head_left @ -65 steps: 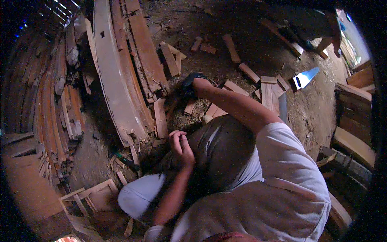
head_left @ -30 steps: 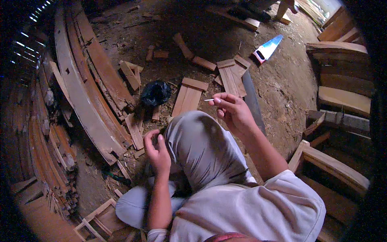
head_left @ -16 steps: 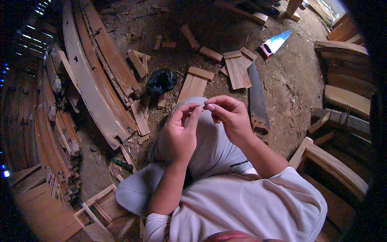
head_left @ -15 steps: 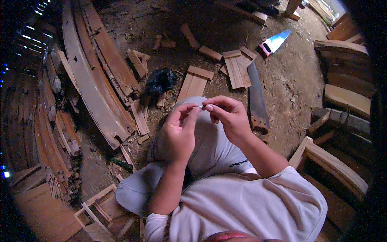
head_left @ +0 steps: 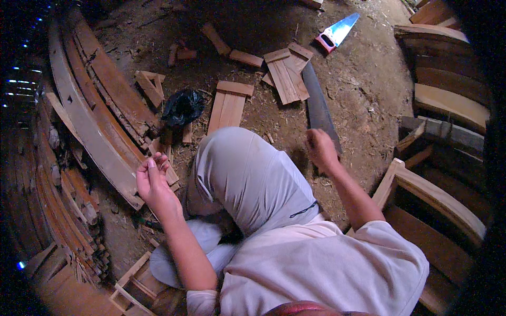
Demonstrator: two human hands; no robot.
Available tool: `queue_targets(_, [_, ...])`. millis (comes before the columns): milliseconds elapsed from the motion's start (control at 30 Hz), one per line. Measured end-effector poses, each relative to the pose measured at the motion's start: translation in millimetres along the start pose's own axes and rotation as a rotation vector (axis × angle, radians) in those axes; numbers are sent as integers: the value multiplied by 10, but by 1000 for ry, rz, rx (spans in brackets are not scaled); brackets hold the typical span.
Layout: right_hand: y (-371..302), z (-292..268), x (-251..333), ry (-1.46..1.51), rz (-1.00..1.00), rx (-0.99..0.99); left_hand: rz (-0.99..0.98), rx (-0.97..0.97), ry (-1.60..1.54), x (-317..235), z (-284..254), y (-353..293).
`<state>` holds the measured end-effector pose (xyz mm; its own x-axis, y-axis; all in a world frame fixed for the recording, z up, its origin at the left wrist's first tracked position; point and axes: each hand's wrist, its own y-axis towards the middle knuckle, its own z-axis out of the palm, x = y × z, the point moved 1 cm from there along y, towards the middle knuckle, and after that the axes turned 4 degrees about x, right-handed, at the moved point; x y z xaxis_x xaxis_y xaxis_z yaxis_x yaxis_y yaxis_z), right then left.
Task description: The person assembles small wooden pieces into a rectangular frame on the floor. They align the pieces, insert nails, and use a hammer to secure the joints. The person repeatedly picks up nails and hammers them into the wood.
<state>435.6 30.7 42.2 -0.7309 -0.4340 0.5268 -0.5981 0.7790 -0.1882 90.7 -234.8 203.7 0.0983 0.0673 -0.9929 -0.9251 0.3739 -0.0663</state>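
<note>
My left hand point(head_left: 156, 184) is raised left of my bent knee, its fingers curled in toward the thumb. Whatever it may hold is too small to make out. To the right of the knee, my right hand point(head_left: 322, 149) is closed, fingers folded under and mostly turned from sight. It overlaps the lower end of a large handsaw point(head_left: 318, 102), whose handle is hidden behind the hand and wrist; I cannot tell if they touch. Beyond the knee lie a panel of joined wooden slats point(head_left: 228, 108) and a black plastic bag point(head_left: 183, 107).
Further off on the dirt floor are a small handsaw with a red handle point(head_left: 328, 43), stacked slatted wood pieces point(head_left: 284, 79) and several offcuts point(head_left: 246, 58). Long boards point(head_left: 87, 113) line the left side. Wooden frames point(head_left: 440, 195) stand close on the right.
My hands were together above the knee, pinching a thin, small piece. They have parted, the left moving left and the right moving right to the large handsaw. The view has shifted somewhat.
</note>
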Motion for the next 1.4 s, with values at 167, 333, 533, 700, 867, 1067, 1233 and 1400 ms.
queue_targets(167, [-253,165,123,-34,-151,-165,37,-73,27,-9,-223,45])
queue_targets(333, [-141,-116,629,391,-25,-5,48,-228,281,-32,-1061,-145])
queue_targets(533, [44,-452,1784,689,-164,244,35,-610,484,-178,-2946,-812])
queue_targets(700, [59,-226,2545,123,-486,44,-217,-869,1274,-275,-3481,-1548])
queue_targets(867, [71,-129,2548,135,-550,-26,90,-997,730,203,-3648,-1657])
queue_targets(1067, [65,-72,2489,322,-558,57,45,-1063,496,311,-3689,-1600])
queue_targets(1233, [22,-90,2618,199,-499,-11,-223,-778,519,287,-3529,-1379])
queue_targets(1400, [147,-48,2497,118,-532,-38,-643,-137,948,536,-3631,-358])
